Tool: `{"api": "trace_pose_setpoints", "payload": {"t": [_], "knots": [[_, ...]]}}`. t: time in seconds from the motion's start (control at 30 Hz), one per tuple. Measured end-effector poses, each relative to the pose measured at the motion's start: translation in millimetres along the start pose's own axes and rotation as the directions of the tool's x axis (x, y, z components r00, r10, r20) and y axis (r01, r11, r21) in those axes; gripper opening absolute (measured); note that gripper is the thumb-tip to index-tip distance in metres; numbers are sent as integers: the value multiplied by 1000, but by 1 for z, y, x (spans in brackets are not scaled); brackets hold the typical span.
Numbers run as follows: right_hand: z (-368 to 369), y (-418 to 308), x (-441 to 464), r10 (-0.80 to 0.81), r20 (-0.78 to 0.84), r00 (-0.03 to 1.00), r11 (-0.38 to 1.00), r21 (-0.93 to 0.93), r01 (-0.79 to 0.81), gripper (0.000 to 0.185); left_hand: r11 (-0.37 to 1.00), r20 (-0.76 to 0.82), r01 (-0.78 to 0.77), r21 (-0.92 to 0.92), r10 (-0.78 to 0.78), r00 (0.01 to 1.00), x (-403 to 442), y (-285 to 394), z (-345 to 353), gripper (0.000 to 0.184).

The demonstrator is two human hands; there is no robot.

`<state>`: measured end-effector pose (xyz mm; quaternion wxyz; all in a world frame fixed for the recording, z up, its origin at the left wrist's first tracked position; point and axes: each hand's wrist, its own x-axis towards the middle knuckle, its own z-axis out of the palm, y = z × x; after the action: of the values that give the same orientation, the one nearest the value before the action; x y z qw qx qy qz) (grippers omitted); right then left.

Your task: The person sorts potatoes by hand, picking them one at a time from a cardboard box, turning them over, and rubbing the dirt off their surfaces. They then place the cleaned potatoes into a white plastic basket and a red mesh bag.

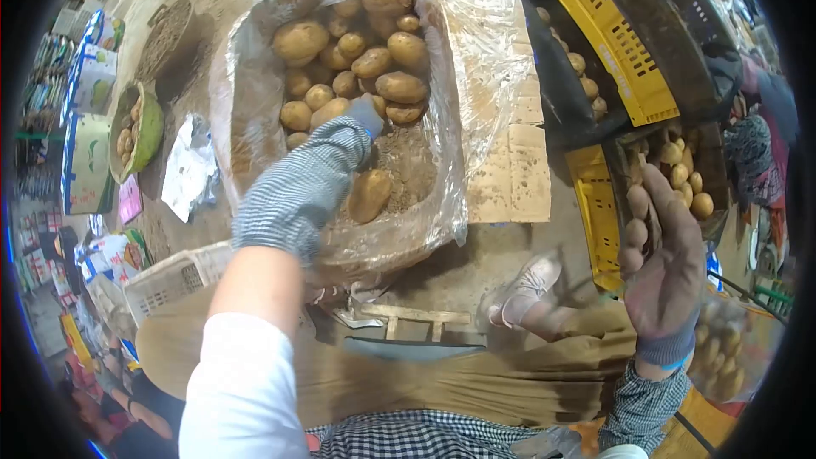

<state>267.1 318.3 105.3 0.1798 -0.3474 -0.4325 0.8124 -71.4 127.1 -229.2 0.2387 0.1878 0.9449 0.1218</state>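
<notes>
Evidently, in the head view, the two hands are well apart. The left hand (367,116), blurred and partly hidden by its checked sleeve (297,183), is down among the potatoes (371,62) in a plastic-lined cardboard box (508,172); whether it grips one I cannot tell. Most potatoes lie beyond that hand, while a single potato (371,195) lies on loose soil nearer the body. The gloved right hand (667,263) is loosely open, palm showing, just beside a yellow crate (592,212) with smaller potatoes (680,175) beyond its fingers.
</notes>
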Motion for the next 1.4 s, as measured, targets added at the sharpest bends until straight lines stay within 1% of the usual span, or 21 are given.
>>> {"api": "trace_pose_setpoints", "payload": {"t": [0.07,0.2,0.27,0.43,0.5,0.53,0.6,0.67,0.73,0.77,0.83,0.9,0.97,1.03,1.1,1.17,1.23,1.27,1.3,1.37,1.4], "knots": [[-1,5,4,-12,-60,998,999,-54,8,55,998,-70,48,36,-45,997,10,7,19,54],[-4,5,8,-14,6,1000,988,-151,14,61,909,336,-79,409,-70,939,-8,51,-35,64],[0,7,5,10,15,1000,989,-150,-8,62,902,366,-49,429,-124,922,3,49,-35,69],[10,10,-1,110,22,994,983,-149,-105,60,968,112,-14,250,-15,994,-28,20,-27,65],[9,13,-4,154,108,982,977,-168,-134,55,919,210,-134,-370,223,952,-70,18,-51,64],[11,18,-4,147,116,982,979,-161,-127,55,871,151,-213,-442,307,940,-86,24,-59,66],[16,32,-4,168,131,977,955,-266,-129,52,851,27,-329,-410,372,928,-132,32,-80,67],[12,51,-3,102,269,958,902,-431,25,49,606,-75,-439,-663,530,845,-169,46,-100,64],[19,72,-2,261,255,931,942,-279,-187,46,543,-124,-511,-667,595,794,-208,65,-124,64],[23,82,-2,251,263,932,943,-283,-174,46,480,-156,-567,-670,655,739,-225,73,-133,64],[28,98,-6,355,446,821,922,-24,-386,47,413,-196,-594,-690,684,703,-254,83,-141,64],[34,105,1,336,535,775,917,2,-399,49,320,-232,-630,-707,736,635,-274,85,-147,65],[44,102,-4,317,625,714,907,20,-420,50,365,-183,-572,-735,705,685,-290,83,-154,70],[59,90,-16,191,480,856,980,-45,-194,53,410,-129,-507,-758,669,732,-302,82,-159,75],[40,109,2,157,537,829,987,-57,-150,53,289,-79,-315,-904,611,787,-315,80,-158,71],[35,109,4,122,587,800,993,-67,-102,53,304,-79,-297,-905,567,820,-325,81,-160,74],[45,90,-10,11,502,865,909,-365,200,53,309,-80,-275,-911,519,851,-332,83,-160,78],[48,89,-13,17,502,865,906,-373,198,53,183,-51,-158,-970,482,875,-335,85,-159,76],[52,89,-15,-174,505,846,882,-302,362,53,49,-14,-41,-998,451,892,-337,86,-158,75],[53,84,-20,-360,492,792,821,-235,520,53,68,-21,-55,-996,418,908,-336,86,-158,75],[51,81,-23,-278,522,807,814,-319,486,53,92,-29,-69,-993,384,923,-334,86,-158,74]]}}
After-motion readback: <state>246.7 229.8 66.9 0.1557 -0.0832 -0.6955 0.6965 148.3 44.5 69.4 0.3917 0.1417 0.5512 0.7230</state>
